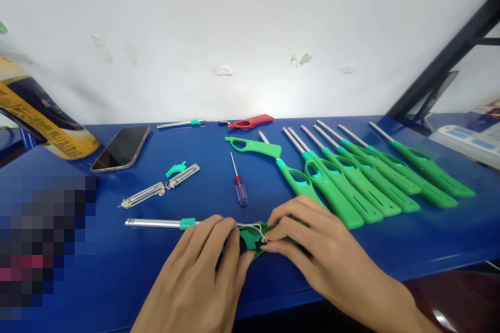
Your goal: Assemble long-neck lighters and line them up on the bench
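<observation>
An opened green utility lighter (250, 242) lies near the front of the table, its metal tube (153, 223) pointing left. My left hand (205, 270) is closed around the tube end of its green body. Inside the open shell, a thin white wire (255, 226) loops towards a dark part. My right hand (324, 250) pinches at this wire, its fingertips close together over the shell; the exact grip is partly hidden. Just beyond the hands lies a small screwdriver (239, 191) with a clear purple-red handle. A loose green half shell (255, 147) rests across another lighter's tube.
Several assembled green lighters (363, 166) lie in a row at right. Clear fuel tubes (144, 195) and a teal trigger (176, 168) sit left. A red shell (252, 122) is by the wall. A phone (123, 148) and a yellow-black can (47, 109) stand farther left.
</observation>
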Demonstrator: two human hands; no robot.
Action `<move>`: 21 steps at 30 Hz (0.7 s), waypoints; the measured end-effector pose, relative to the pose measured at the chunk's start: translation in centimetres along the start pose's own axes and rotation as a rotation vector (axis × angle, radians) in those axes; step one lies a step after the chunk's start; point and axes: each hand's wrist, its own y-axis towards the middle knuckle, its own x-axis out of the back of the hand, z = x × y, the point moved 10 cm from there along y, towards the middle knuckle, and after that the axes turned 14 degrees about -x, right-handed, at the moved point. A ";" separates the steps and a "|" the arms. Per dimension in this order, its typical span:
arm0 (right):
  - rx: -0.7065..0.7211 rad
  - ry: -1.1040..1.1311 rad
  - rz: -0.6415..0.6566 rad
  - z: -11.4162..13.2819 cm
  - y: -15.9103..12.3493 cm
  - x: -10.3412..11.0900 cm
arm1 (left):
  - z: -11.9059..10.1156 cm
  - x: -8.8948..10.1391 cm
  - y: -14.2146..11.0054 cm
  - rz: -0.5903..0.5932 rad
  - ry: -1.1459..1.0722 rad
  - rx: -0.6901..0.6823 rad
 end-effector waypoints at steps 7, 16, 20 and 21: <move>0.025 -0.013 -0.015 0.1 -0.2 0.2 | 0.0 -0.3 -0.2 0.016 0.003 -0.005; 0.048 -0.025 -0.024 0.2 -0.3 0.0 | -0.4 -0.3 -0.4 0.042 0.049 -0.025; 0.081 -0.052 -0.038 0.8 -0.3 0.1 | -0.2 -0.4 -0.4 0.053 0.077 -0.006; 0.091 -0.063 -0.041 1.0 -0.3 0.1 | -0.2 -0.4 -0.4 0.053 0.078 -0.004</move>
